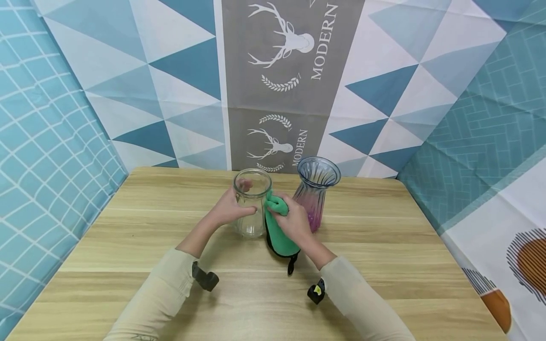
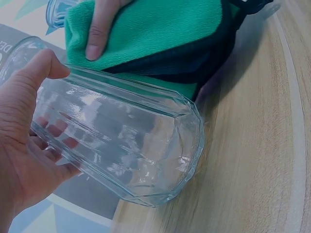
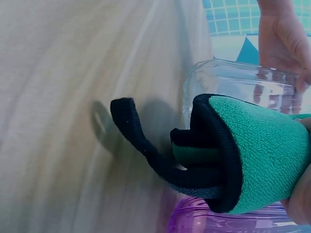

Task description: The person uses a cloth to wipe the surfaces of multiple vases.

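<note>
A clear glass jar (image 1: 250, 215) with a faceted body is gripped near its upper part by my left hand (image 1: 230, 207), thumb on the near side and fingers behind. In the left wrist view the glass jar (image 2: 126, 131) shows its base close to the wooden surface. My right hand (image 1: 294, 220) grips a folded green towel (image 1: 281, 239) with black edging, held against the jar's right side. From the green towel (image 3: 265, 148) a black loop hangs down in the right wrist view. Inside the jar I see nothing but reflections.
Just right of the towel stands a ribbed glass vase (image 1: 317, 199), blue at the flared rim and pink-purple below, close behind my right hand. The wooden table (image 1: 367, 265) meets a patterned cloth backdrop (image 1: 187, 94) at its far edge.
</note>
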Demonstrator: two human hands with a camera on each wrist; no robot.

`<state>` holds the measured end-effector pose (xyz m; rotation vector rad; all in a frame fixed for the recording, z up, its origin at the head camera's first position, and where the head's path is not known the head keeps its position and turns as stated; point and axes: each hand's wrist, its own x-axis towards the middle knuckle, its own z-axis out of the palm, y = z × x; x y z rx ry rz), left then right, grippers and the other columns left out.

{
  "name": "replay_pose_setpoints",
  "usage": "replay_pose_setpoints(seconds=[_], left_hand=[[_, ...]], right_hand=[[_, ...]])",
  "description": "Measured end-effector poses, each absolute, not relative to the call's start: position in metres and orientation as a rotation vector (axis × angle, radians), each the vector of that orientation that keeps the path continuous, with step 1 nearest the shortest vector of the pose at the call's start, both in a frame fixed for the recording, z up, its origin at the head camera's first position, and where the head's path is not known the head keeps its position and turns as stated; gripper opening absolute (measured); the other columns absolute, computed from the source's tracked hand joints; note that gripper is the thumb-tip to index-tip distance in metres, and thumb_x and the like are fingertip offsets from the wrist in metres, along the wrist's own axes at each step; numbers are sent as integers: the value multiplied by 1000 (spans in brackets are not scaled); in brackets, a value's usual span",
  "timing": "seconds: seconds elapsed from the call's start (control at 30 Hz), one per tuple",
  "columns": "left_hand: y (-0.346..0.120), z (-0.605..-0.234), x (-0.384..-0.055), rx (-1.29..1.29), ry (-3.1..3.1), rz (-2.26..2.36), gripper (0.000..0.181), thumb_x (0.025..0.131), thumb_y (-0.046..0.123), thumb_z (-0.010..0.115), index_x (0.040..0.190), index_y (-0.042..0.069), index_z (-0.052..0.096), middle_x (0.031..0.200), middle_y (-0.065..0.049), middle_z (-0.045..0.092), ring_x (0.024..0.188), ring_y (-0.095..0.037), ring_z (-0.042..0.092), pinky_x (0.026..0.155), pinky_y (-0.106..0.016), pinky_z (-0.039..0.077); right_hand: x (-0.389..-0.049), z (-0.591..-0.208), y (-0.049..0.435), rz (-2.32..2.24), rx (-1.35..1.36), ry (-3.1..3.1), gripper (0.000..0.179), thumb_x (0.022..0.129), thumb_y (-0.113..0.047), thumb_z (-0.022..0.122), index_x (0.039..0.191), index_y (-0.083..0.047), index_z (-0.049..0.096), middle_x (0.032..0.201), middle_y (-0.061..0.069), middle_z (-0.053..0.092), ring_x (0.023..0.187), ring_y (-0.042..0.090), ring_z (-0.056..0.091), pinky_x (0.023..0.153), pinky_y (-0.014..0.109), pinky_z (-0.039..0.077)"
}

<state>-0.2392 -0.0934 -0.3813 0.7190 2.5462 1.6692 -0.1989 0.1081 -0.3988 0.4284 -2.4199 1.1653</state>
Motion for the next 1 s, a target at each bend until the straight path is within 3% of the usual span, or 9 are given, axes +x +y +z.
replay_pose_setpoints(seconds=[0.47, 0.73, 1.0], left_hand=[[-94, -381, -240, 714, 2492, 1679, 71, 74, 6, 74, 134, -1, 37, 137, -24, 43, 132, -38, 37, 112, -54, 26], [-91, -358, -223, 736, 2503, 1631, 69, 74, 1, 69, 132, -10, 34, 135, -31, 42, 130, -44, 37, 110, -59, 26], [-94, -381, -241, 727, 2493, 1667, 71, 72, 5, 74, 133, -1, 38, 137, -24, 44, 132, -37, 38, 113, -54, 25]], right_hand=[[-193, -412, 110, 1092, 359, -2552, 35, 84, -23, 71, 116, -15, 63, 110, 7, 69, 96, 25, 67, 79, 41, 54], [-193, -408, 110, 1134, 346, -2498, 35, 82, -21, 72, 115, -14, 64, 108, 8, 70, 96, 25, 66, 81, 41, 54], [-195, -397, 108, 1136, 400, -2397, 35, 80, -19, 74, 114, -11, 64, 108, 9, 70, 99, 25, 66, 81, 41, 54]])
